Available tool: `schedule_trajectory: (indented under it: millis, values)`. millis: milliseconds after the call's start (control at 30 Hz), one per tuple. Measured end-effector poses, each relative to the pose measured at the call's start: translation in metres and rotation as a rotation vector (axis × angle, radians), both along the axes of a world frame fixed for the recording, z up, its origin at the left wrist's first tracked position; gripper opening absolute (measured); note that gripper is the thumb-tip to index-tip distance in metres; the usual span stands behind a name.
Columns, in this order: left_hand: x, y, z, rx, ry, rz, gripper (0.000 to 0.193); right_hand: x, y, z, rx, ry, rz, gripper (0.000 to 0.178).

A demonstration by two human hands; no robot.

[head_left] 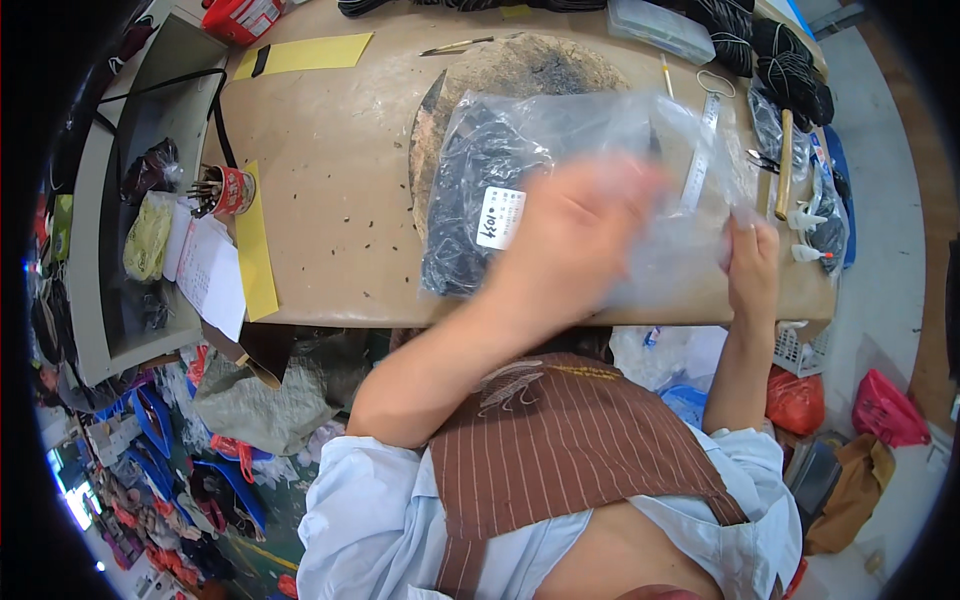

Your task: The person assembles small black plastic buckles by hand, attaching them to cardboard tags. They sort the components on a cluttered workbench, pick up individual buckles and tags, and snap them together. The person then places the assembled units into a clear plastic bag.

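Observation:
A large clear plastic bag (560,120) lies across the front of the table and over a round, worn wooden board (530,65). Dark contents fill the bag's left part, their kind unclear through the film, and a white label (499,217) sits on that side. My left hand (590,215) is over the middle of the bag, smeared by motion, so its fingers cannot be read. At the bag's right edge, my right hand (752,255) is closed with the thin film pinched in its fingers. Part of the bag is hidden under my left hand and forearm.
To the right lie a metal ruler (702,150), a wooden-handled tool (785,165) and bundles of black cord (790,70). A plastic box (660,30) stands at the back. A red cup of tools (236,190) and yellow strips (256,250) are at the left.

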State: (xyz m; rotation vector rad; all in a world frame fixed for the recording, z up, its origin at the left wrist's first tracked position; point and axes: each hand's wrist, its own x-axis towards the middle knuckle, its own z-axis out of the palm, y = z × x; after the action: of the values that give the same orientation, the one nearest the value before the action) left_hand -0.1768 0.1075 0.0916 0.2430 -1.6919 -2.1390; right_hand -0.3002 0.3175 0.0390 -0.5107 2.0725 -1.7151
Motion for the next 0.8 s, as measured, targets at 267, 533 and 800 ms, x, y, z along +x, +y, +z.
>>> schedule_trajectory:
  millis: [267, 533, 800]
  values:
    - [-0.031, -0.017, 0.052, -0.662, 0.232, 0.102, 0.016, -0.007, 0.005, 0.058, 0.229, 0.424, -0.106, 0.013]
    - [0.002, 0.054, 0.040, -1.098, 0.166, -0.250, 0.033, 0.017, -0.074, 0.090, 0.340, 0.592, 0.730, 0.029]
    - [0.085, -0.020, -0.032, -1.042, -0.259, 0.116, 0.089, -0.019, -0.093, -0.018, 0.363, 0.932, 0.650, 0.039]
